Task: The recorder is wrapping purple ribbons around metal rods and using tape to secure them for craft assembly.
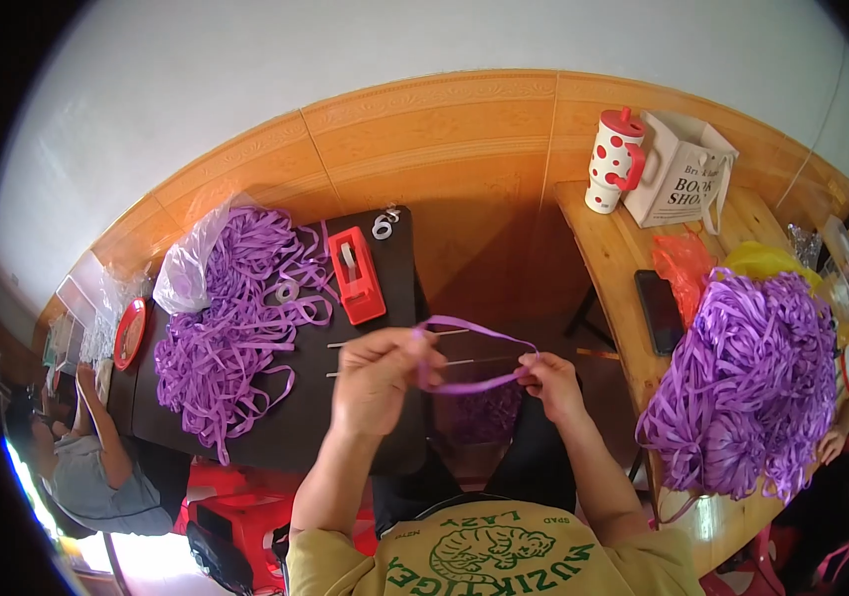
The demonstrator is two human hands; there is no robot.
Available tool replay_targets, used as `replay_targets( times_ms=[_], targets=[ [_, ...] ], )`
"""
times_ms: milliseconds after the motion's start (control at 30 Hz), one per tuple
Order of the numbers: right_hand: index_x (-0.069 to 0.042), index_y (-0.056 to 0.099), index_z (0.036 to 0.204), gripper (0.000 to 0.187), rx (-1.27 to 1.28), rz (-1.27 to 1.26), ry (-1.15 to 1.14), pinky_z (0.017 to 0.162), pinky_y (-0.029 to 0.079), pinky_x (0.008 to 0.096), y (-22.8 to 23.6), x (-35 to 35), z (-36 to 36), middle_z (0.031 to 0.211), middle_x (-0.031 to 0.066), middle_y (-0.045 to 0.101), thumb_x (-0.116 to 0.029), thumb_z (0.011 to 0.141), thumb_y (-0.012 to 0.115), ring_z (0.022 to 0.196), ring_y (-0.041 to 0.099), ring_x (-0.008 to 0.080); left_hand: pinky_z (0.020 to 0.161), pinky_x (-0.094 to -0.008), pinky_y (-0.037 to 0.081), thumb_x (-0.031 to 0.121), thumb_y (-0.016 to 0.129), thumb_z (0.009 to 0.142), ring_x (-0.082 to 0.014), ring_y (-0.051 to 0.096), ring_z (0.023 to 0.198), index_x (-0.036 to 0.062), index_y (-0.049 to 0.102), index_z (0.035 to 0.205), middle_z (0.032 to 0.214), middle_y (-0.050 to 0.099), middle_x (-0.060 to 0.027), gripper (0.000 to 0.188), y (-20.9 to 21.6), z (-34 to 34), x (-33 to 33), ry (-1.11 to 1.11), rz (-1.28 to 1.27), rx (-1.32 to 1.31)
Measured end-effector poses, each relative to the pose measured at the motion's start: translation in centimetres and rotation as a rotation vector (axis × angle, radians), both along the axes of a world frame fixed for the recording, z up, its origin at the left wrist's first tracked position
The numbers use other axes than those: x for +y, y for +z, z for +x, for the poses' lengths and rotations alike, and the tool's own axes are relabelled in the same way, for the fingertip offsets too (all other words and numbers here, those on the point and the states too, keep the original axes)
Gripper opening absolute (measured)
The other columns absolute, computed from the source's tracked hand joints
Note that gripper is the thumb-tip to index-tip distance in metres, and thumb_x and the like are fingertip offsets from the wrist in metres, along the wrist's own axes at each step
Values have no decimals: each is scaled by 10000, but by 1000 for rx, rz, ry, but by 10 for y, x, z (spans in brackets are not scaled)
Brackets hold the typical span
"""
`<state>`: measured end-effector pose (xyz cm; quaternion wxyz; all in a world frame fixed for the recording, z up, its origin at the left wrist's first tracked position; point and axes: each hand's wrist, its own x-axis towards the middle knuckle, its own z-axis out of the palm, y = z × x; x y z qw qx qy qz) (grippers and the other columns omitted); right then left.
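Observation:
A loop of purple ribbon (484, 331) stretches between my two hands, in front of my body. My left hand (373, 382) is closed with its fingers pinched on the loop's left end. With thumb and fingertips, my right hand (551, 387) grips the loop's right end. Two thin pale rods (459, 362) pass behind my left hand; whether it touches them I cannot tell. On the dark table to the left lies a big tangled heap of purple ribbon (216, 358), beside a red tape dispenser (360, 298).
Another ribbon heap (742, 387) covers part of the wooden table (628, 288) at right, near a dark phone (657, 313), a spotted tumbler (611, 164) and a paper bag (678, 179). People sit at both sides; one person's arms (101, 422) show at left.

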<state>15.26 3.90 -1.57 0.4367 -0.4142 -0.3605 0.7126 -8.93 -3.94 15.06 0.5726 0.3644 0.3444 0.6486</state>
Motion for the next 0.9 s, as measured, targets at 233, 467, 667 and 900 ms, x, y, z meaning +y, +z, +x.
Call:
replay_targets(
  times_ms=[233,467,667,900],
  targets=[
    [-41,581,1165,502,-270,821,215,822,431,276,88,-16,-5,1034,57,644,43,680,680,969,583,183,631,-238,523,25,619,845,-150,642,689,-55,623,1014,846,670,-132,187,-40,50,-5,-234,-333,170],
    [-20,642,950,285,-252,1153,337,755,434,327,93,-6,-21,863,77,649,85,686,637,816,604,229,637,-230,518,8,589,861,-136,632,718,-59,630,1021,850,668,-120,178,-50,57,-12,-212,-249,218],
    [-52,619,814,212,-421,1305,223,673,406,315,86,-6,-25,800,39,638,81,653,652,715,586,207,643,-235,517,20,584,869,-134,624,712,-62,634,1019,836,666,-116,177,-63,57,-15,-164,-232,250],
    [-51,593,802,249,-473,1363,63,645,413,319,77,-1,-26,796,42,631,104,611,634,700,581,217,620,-232,512,23,591,868,-135,618,666,-77,626,1026,800,663,-127,190,-64,58,-14,-165,-303,258]
  ],
)
